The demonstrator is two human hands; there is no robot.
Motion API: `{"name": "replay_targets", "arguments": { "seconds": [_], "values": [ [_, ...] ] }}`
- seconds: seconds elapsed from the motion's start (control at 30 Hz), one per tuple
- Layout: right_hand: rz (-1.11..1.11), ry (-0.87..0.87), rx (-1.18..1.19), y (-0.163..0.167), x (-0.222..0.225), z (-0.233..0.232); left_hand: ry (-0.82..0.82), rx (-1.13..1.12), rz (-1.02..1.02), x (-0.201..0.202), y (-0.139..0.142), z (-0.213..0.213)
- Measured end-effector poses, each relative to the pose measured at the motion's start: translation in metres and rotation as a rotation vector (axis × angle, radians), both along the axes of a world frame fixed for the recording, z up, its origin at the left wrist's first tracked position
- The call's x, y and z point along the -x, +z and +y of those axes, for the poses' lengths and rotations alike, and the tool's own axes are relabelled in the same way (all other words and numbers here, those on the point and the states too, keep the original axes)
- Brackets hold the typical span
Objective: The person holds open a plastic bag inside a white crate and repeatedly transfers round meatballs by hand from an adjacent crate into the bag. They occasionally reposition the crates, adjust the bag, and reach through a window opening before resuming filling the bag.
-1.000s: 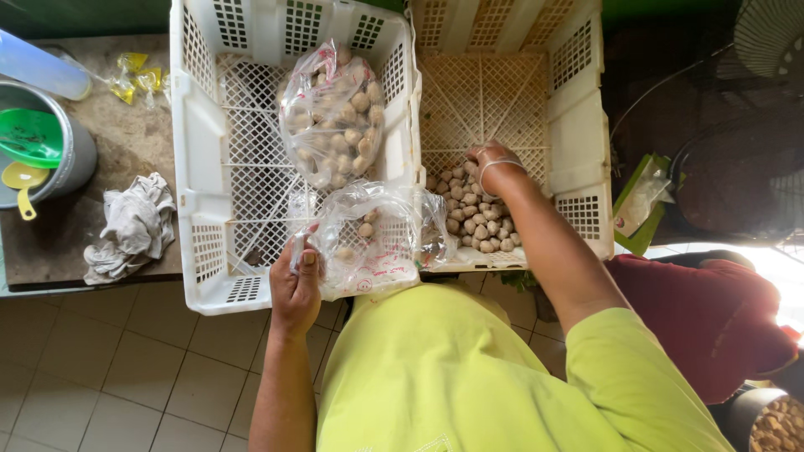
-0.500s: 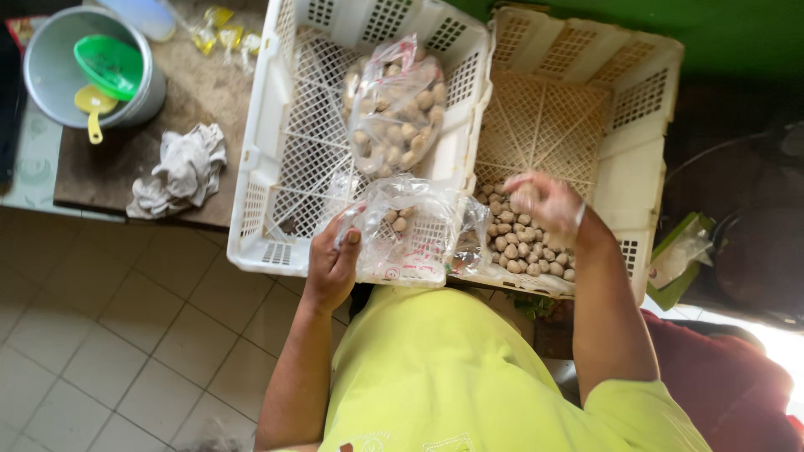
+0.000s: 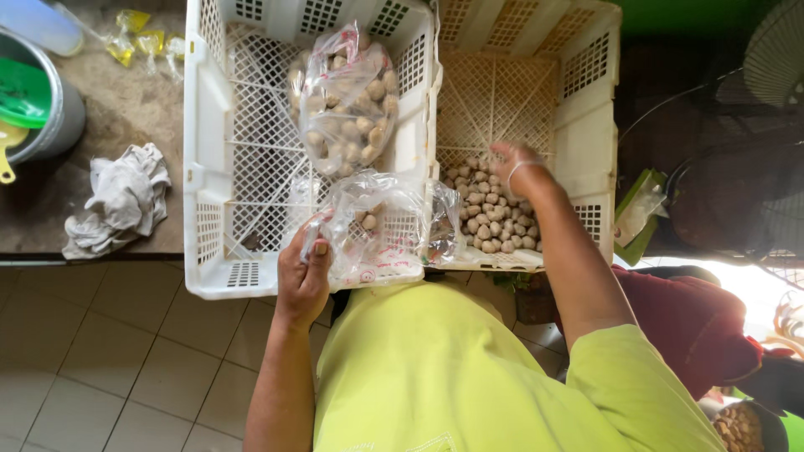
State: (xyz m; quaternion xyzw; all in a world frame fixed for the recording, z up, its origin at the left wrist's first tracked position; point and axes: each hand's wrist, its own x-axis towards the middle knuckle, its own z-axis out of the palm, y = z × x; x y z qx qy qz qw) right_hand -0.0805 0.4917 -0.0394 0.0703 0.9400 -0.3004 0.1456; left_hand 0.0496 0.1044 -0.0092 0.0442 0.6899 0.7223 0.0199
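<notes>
My left hand (image 3: 303, 272) grips the mouth of a clear plastic bag (image 3: 378, 222) that holds a few pale brown balls. The bag rests on the near wall of the left white crate (image 3: 209, 167). A fuller, tied bag of the same balls (image 3: 345, 96) lies inside that crate. My right hand (image 3: 515, 161) reaches into the right white crate (image 3: 586, 125), fingers down over a heap of loose brown balls (image 3: 490, 218). Whether it holds any balls is hidden.
On the brown counter (image 3: 117, 100) to the left lie a crumpled grey cloth (image 3: 117, 201), a metal pot with a green lid (image 3: 33, 109) and small yellow packets (image 3: 138, 42). Tiled floor (image 3: 100, 360) lies below. A fan (image 3: 775, 50) stands at the right.
My right hand has gone from above the open bag back into the right crate over the loose balls. My left hand keeps its hold on the bag.
</notes>
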Motion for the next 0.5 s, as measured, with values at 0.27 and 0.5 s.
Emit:
{"name": "replay_targets", "arguments": {
  "seconds": [0.27, 0.5],
  "values": [
    [-0.138, 0.151, -0.483, -0.032, -0.002, -0.002, -0.048, 0.101, 0.016, 0.003, 0.008, -0.001],
    [0.022, -0.192, 0.905, 0.02, -0.05, -0.009, -0.115, 0.083, 0.19, 0.009, 0.016, -0.013]
  ]
}}
